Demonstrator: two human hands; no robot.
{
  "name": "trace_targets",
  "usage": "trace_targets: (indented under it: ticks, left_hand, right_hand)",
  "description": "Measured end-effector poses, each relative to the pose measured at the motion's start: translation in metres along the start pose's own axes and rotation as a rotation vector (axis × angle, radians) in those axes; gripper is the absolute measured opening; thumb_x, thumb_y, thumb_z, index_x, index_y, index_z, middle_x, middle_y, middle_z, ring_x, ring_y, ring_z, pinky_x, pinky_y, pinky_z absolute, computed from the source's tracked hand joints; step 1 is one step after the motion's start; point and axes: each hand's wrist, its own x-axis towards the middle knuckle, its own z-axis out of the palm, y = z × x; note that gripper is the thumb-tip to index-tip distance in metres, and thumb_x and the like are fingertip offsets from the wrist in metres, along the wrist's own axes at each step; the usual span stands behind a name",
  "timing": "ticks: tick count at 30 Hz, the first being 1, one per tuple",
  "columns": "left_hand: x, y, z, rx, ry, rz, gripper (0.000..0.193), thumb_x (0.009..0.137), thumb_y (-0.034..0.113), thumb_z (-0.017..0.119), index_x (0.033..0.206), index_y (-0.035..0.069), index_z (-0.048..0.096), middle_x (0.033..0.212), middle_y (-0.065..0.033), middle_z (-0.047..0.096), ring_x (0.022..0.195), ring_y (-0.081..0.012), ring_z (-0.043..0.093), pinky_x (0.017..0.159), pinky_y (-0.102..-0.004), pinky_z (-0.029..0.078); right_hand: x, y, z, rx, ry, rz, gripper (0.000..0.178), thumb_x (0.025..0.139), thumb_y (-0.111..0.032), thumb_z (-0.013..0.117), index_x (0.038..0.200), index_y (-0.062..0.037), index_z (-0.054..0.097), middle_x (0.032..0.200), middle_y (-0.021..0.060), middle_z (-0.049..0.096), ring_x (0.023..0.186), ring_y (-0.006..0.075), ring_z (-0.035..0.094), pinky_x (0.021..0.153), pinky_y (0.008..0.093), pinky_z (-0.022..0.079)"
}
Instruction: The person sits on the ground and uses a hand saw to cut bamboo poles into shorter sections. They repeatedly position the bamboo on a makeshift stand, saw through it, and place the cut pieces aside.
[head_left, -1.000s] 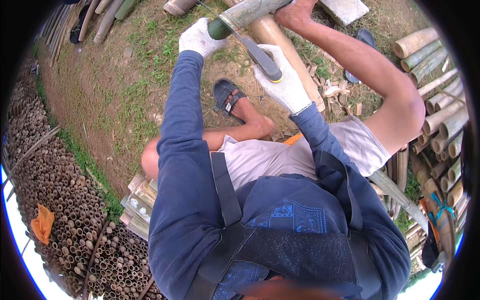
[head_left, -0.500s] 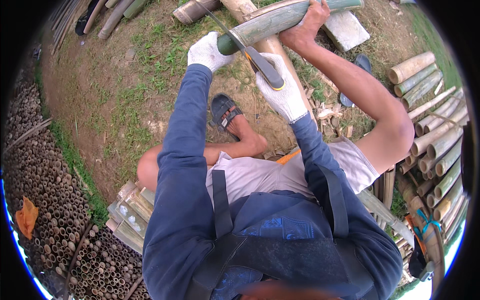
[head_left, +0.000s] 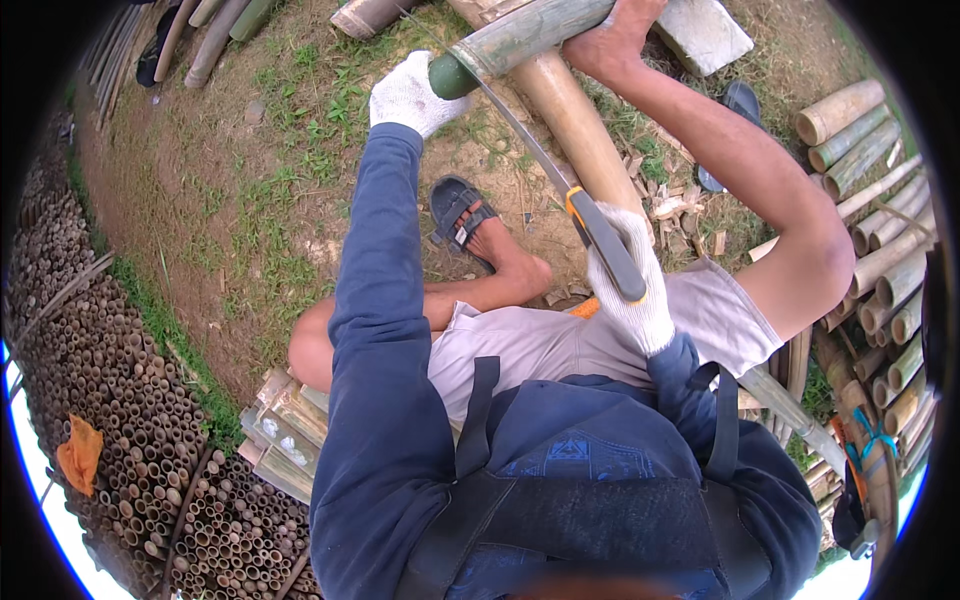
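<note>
My left hand, in a white knit glove, grips the near end of a green bamboo pole. A handsaw with a grey and orange handle is held in my gloved right hand, close to my right thigh. Its long blade slants up and left, crossing the pole just beside my left hand. My bare right foot presses on the pole farther along. Beneath, a thicker tan bamboo log bears the pole crosswise.
A pale block lies beyond my foot. Cut bamboo lengths are stacked at the right, and a large heap of bamboo tubes fills the left. My sandalled left foot rests on the ground. A loose sandal lies near my right leg.
My right hand has drawn the saw back toward my body and to the right, so more blade shows on the near side of the pole. My left hand stays at the pole's end.
</note>
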Motion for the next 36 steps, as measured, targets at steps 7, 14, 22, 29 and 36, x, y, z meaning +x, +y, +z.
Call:
trace_targets:
  ticks: [7,14,22,29,36]
  left_hand:
    - [0.001,0.006,-0.007,0.032,-0.006,0.023,0.095,0.065,0.065,0.095,0.138,0.011,0.068,0.122,-0.0191,0.079,0.112,-0.0379,0.077,0.1,-0.0458,0.061]
    - [0.003,0.002,0.002,-0.007,0.022,0.026,0.093,0.065,0.065,0.095,0.136,0.011,0.068,0.121,-0.0183,0.079,0.112,-0.0376,0.077,0.098,-0.0457,0.061]
    - [0.003,0.006,-0.007,0.079,0.015,0.021,0.091,0.068,0.063,0.094,0.136,0.009,0.067,0.121,-0.0206,0.079,0.112,-0.0384,0.077,0.1,-0.0458,0.06]
    - [0.005,-0.003,-0.003,0.021,-0.003,0.074,0.087,0.07,0.064,0.093,0.134,0.01,0.067,0.12,-0.0185,0.079,0.111,-0.0381,0.077,0.099,-0.046,0.061]
    - [0.002,-0.005,0.008,0.008,0.033,0.027,0.088,0.068,0.063,0.095,0.134,0.011,0.069,0.12,-0.0182,0.08,0.111,-0.037,0.078,0.099,-0.0453,0.061]
  right_hand:
    - [0.059,0.025,0.041,0.129,-0.012,-0.103,0.049,0.096,-0.004,0.076,0.143,-0.0076,0.06,0.128,0.0111,0.069,0.11,0.0214,0.07,0.1,0.0339,0.054]
    - [-0.097,-0.042,-0.062,-0.011,0.025,0.006,0.05,0.091,0.004,0.071,0.14,-0.0037,0.064,0.125,0.0198,0.072,0.117,0.0376,0.073,0.104,0.0418,0.055]
    - [0.091,0.04,0.055,0.104,0.019,-0.192,0.052,0.093,-0.016,0.077,0.142,-0.0155,0.06,0.128,0.0176,0.069,0.106,0.0409,0.073,0.092,0.0459,0.059]
    - [-0.068,-0.007,-0.033,0.005,0.015,-0.006,0.051,0.093,0.002,0.072,0.143,-0.0047,0.062,0.131,0.0165,0.072,0.122,0.0304,0.073,0.107,0.0392,0.055]
    - [0.021,-0.007,0.005,0.015,0.026,-0.019,0.055,0.09,0.001,0.073,0.143,-0.0076,0.062,0.126,0.0178,0.07,0.116,0.035,0.074,0.098,0.0394,0.058]
